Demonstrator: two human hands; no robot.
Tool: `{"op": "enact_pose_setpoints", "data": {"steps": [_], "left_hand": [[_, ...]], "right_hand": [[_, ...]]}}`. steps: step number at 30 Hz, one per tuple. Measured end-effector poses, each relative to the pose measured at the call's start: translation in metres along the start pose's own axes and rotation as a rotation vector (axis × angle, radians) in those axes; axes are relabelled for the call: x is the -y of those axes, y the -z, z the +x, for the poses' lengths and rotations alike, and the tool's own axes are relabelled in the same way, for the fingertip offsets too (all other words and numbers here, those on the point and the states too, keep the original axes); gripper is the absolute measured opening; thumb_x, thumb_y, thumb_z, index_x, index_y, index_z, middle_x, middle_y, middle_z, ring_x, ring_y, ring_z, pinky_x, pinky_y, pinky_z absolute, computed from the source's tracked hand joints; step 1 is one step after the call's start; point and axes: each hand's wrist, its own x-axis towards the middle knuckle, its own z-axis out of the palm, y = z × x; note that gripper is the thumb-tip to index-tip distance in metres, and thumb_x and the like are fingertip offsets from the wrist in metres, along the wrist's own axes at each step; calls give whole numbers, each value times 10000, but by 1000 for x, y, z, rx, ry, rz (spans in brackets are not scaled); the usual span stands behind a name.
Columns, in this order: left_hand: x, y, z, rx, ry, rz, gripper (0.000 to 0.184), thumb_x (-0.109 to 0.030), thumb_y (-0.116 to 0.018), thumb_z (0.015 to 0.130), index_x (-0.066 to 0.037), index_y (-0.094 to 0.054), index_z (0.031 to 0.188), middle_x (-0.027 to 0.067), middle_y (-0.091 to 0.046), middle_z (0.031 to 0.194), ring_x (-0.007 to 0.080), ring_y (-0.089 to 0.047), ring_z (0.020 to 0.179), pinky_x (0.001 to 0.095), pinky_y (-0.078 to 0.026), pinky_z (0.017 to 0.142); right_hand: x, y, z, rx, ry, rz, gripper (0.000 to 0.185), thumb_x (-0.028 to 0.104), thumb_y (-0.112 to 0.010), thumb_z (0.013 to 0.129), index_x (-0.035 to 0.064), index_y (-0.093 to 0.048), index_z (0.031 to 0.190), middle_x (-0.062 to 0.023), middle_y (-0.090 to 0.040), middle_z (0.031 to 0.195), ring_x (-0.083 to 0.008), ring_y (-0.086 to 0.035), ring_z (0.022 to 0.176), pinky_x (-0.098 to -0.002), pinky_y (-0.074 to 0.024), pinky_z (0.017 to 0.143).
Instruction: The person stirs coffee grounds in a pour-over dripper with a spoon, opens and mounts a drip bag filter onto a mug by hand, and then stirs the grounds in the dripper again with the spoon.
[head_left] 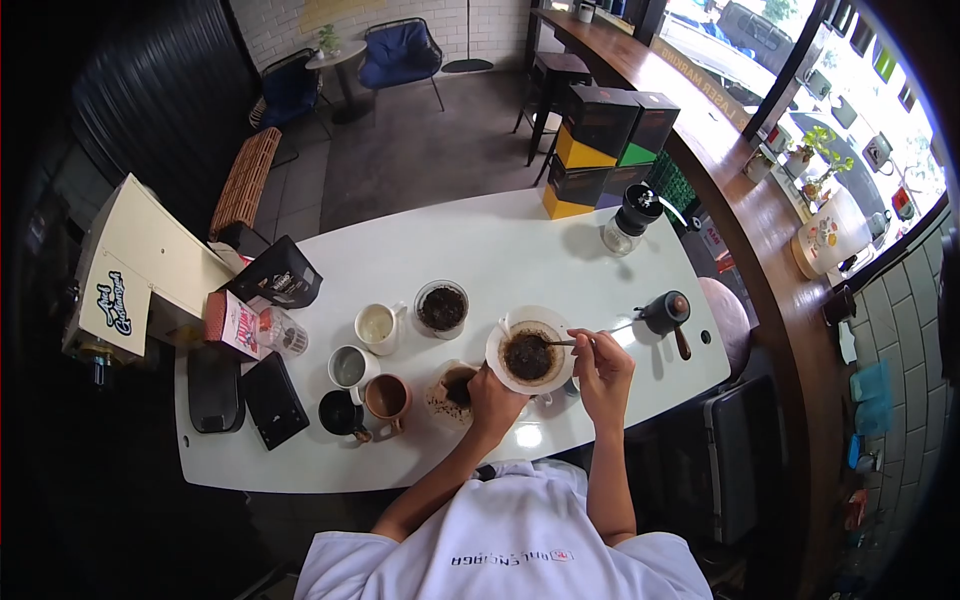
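Note:
My left hand (498,402) grips the near-left side of a white coffee dripper (494,352), its fingers partly hidden. Inside, dark wet coffee (527,358) sits in a paper filter. Between the fingers of my right hand (603,375) is a thin spoon (562,343), its tip down in the coffee. Just left of my left hand lies a used paper filter (440,400) with dark grounds. A clear glass (441,308) of dark grounds stands beyond it. Part of a cup or server shows under the dripper, mostly covered.
Left stand a cream mug (377,328), white cup (349,368), black mug (340,413) and brown mug (388,398). A black flat device (274,400) lies beyond. Right are a dark kettle (663,313) and hand grinder (634,215). Stacked boxes (602,125) stand at the far edge.

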Motion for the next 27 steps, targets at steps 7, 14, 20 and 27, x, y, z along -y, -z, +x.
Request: {"op": "enact_pose_setpoints", "data": {"steps": [7,14,20,27], "left_hand": [[-3,2,2,-6,-20,-19,491,-191,-900,637,-16,-678,1038,117,-730,914,271,-726,805,357,-567,709],[0,2,1,26,-33,-38,624,-208,-898,638,28,-604,1135,181,-696,937,346,-707,835,396,-567,704],[2,0,0,9,-49,-47,618,-202,-899,633,26,-606,1128,174,-700,921,344,-707,830,397,-566,704],[-6,4,2,-15,-25,-63,475,-199,-887,661,-6,-674,1039,122,-729,910,272,-726,800,360,-566,703]], "right_hand": [[5,2,0,-40,-13,37,189,94,-594,989,-50,-714,1014,3,-547,746,-28,-496,557,-184,-376,492],[7,5,-2,6,-4,5,173,70,-598,980,-56,-713,1006,7,-531,738,-29,-494,563,-187,-369,492],[15,6,-3,27,-44,-20,138,43,-621,937,-30,-730,978,-46,-554,685,-64,-526,585,-237,-421,563],[5,7,-2,13,-13,-24,176,74,-594,982,-46,-718,1022,7,-535,728,-28,-494,565,-192,-369,496]]}}
